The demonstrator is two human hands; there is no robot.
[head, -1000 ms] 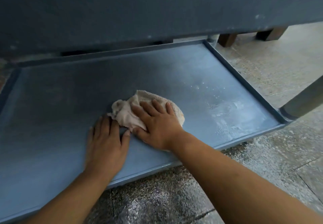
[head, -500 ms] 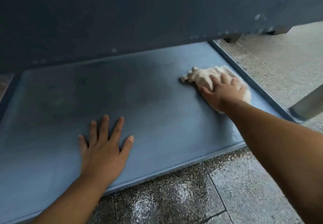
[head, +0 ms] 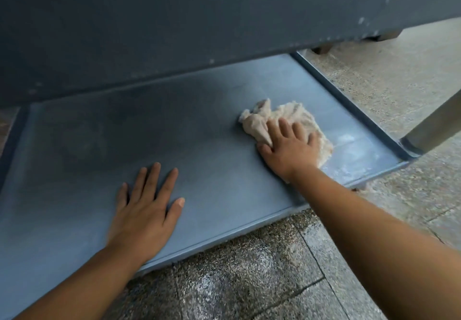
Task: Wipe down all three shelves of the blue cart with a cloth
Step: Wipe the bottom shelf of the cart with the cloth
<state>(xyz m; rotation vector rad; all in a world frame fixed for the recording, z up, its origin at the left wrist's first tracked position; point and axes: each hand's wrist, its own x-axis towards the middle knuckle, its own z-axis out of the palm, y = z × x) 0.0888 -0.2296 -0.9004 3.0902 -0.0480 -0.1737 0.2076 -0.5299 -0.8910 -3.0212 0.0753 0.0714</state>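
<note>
The blue cart's lowest shelf (head: 204,130) lies low over the floor, under the dark underside of the shelf above (head: 199,20). A crumpled off-white cloth (head: 294,117) rests on the shelf's right part. My right hand (head: 290,145) presses down on the cloth with its fingers spread over it. My left hand (head: 147,207) lies flat on the shelf near its front edge, fingers apart, holding nothing. Pale streaks (head: 356,152) show on the shelf's right front corner.
The shelf's raised rim (head: 349,105) runs along the right side to a grey cart leg (head: 434,130) at the corner. Speckled stone floor (head: 249,274) lies below the front edge and to the right. The upper shelf hides the back of the lowest one.
My right hand swept the cloth from the shelf's middle out to the far right, then drew it back a little toward the front. My left hand stayed flat on the shelf.
</note>
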